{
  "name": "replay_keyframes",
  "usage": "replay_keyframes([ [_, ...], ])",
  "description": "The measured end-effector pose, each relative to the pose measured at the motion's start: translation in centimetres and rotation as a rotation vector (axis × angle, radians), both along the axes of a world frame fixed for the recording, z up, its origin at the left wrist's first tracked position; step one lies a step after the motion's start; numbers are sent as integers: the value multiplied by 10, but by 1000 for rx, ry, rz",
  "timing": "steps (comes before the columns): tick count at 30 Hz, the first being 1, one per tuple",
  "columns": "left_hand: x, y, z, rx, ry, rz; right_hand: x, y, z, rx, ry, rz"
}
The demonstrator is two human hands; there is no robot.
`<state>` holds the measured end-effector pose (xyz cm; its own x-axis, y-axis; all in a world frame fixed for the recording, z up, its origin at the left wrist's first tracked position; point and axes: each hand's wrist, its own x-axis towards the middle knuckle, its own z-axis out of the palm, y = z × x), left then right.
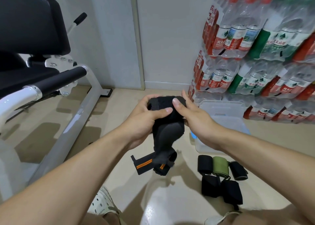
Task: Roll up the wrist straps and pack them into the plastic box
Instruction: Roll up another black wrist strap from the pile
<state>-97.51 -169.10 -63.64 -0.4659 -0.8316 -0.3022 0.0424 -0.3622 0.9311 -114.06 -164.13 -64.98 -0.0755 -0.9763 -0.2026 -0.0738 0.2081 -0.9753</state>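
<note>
A black wrist strap [166,122] is held in mid-air between both hands, its upper part partly rolled and its loose end hanging down. My left hand [144,117] grips the roll from the left, thumb across the front. My right hand [190,112] pinches its right side, thumb on top and fingers behind. On the floor below lies a black strap with orange stripes [148,163]. Several rolled straps, black ones [204,164] and one green [220,166], lie at the lower right. The clear plastic box [226,120] stands on the floor behind my right hand.
A white and black exercise bench [56,81] fills the left side. Stacked packs of bottled water [255,54] line the wall on the right. My knees and a white shoe [102,202] are at the bottom edge.
</note>
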Motion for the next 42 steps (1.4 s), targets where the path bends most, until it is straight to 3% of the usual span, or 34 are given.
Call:
replay_keyframes([
  [7,1,5,-3,46,69,19,7,-5,-15,40,-66,-32],
  [12,4,2,-2,28,51,0,-5,-6,-3,17,-49,128],
  [19,7,-5,2,55,42,-41,-22,-5,-1,-215,55,92],
  [27,0,-1,5,110,33,-22,-18,-1,1,-359,214,36],
  [31,-1,-1,5,136,40,-35,-18,-2,-2,-392,202,32],
  [36,2,-5,4,143,70,-19,-18,-2,3,-343,72,29],
  [39,2,-6,2,111,82,7,-16,-3,5,-188,-90,-18],
  [42,3,-8,0,74,73,8,-18,-3,4,-36,-72,82],
])
